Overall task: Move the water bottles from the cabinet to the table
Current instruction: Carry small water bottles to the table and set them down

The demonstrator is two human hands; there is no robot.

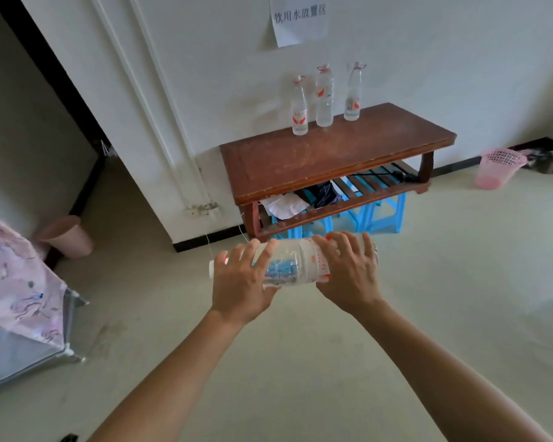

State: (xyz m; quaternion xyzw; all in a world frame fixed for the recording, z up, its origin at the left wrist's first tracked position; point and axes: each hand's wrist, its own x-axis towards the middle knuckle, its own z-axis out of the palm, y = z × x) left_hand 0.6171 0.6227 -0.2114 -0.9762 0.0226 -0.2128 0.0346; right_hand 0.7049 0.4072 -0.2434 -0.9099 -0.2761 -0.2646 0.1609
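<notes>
Both hands are out front now, and there's a clear water bottle (292, 264) lying sideways between them, out in the open air in front of the worktop (332, 154) and below its near edge. The left hand (241, 277) is wrapped over the neck end, its fingers draped across the plastic, the white cap poking out past them. The right hand (348, 272) grips the labelled end, fingers curled over the top of it. So both hands hold that one bottle, which lies level. Over on the worktop, a low reddish-brown wooden piece against the white wall, three more bottles stand upright in a row along its far edge: the first (299, 106) nearest the corner of the wall, the second (324, 97) just beside it, the third (353, 92) a little further along. A paper notice (299, 19) hangs on the wall above the worktop. A pink basket (498, 167) sits tilted on the floor, well off past the worktop's far end.
</notes>
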